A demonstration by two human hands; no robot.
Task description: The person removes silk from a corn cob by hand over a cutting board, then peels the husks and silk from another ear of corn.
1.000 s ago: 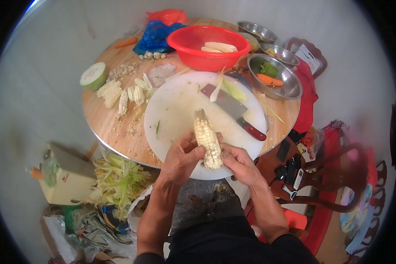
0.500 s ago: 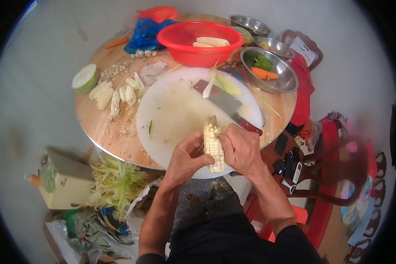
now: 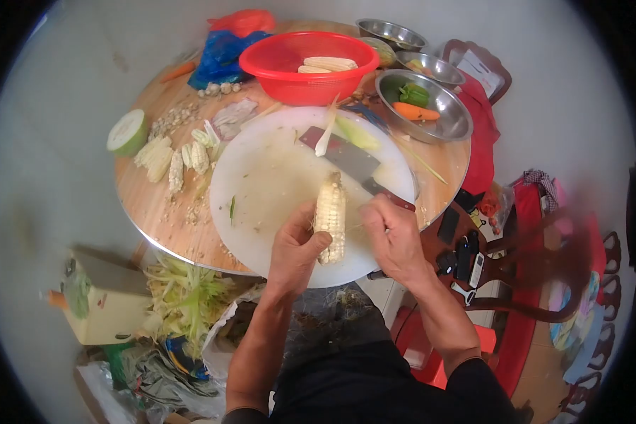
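My left hand point(image 3: 296, 247) is closed round the lower left side of a husked ear of corn point(image 3: 331, 219), its thumb across the pale kernels. The ear stands nearly upright over the near part of the round white cutting board point(image 3: 261, 169). Just right of the corn, and apart from it, my right hand point(image 3: 392, 237) is closed with thumb and fingers pinched together. Faint thin strands show near its fingertips; what it holds is too small to make out. Beyond the hands, a cleaver point(image 3: 350, 159) lies on the board, with a pale husk piece point(image 3: 326, 138) across its blade.
At the back of the wooden table point(image 3: 138, 191) stands a red basin point(image 3: 290, 88) with husked corn. A steel bowl point(image 3: 456, 124) holds a carrot and green pepper. Corn pieces point(image 3: 159, 159) and a cut gourd point(image 3: 128, 134) lie left. Stripped husks point(image 3: 187, 290) are heaped below the table.
My right hand has come off the corn and moved a little to the right. The left hand still holds the ear, now slightly farther left in view.
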